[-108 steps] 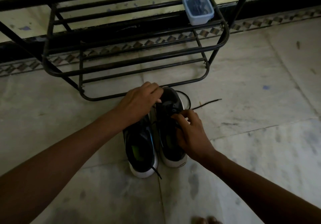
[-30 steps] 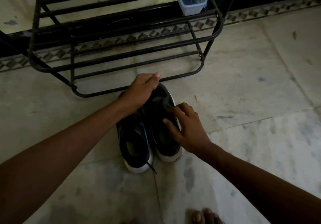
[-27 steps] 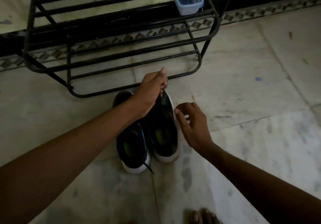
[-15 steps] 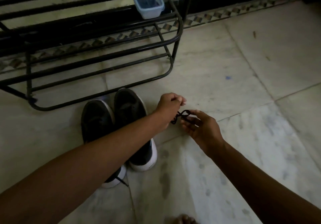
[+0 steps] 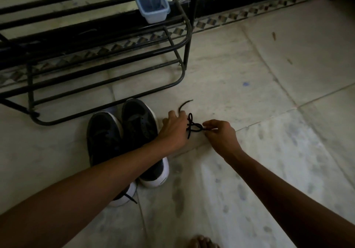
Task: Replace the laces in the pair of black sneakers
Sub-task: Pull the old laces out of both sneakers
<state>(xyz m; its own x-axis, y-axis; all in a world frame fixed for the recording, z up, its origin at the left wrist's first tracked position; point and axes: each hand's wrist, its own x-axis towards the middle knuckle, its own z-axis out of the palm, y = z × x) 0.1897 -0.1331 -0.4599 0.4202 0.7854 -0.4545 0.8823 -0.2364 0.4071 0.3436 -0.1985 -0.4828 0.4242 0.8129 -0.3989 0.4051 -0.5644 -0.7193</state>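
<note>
Two sneakers [image 5: 138, 126], lace [image 5: 194, 128], pale tiled floor [image 5: 249, 78], rack [image 5: 178, 44].

The rack [image 5: 187, 38] stands on the floor [image 5: 249, 74] against the wall. A container [image 5: 152, 7] sits on a shelf at the rack's right end. Just before that end stand the sneakers [image 5: 138, 120] side by side, toes toward the rack. Right of them, the lace [image 5: 194, 127] is pinched between the left hand [image 5: 174, 130] and the right hand [image 5: 221, 132], and the left forearm crosses over both heels.
</note>
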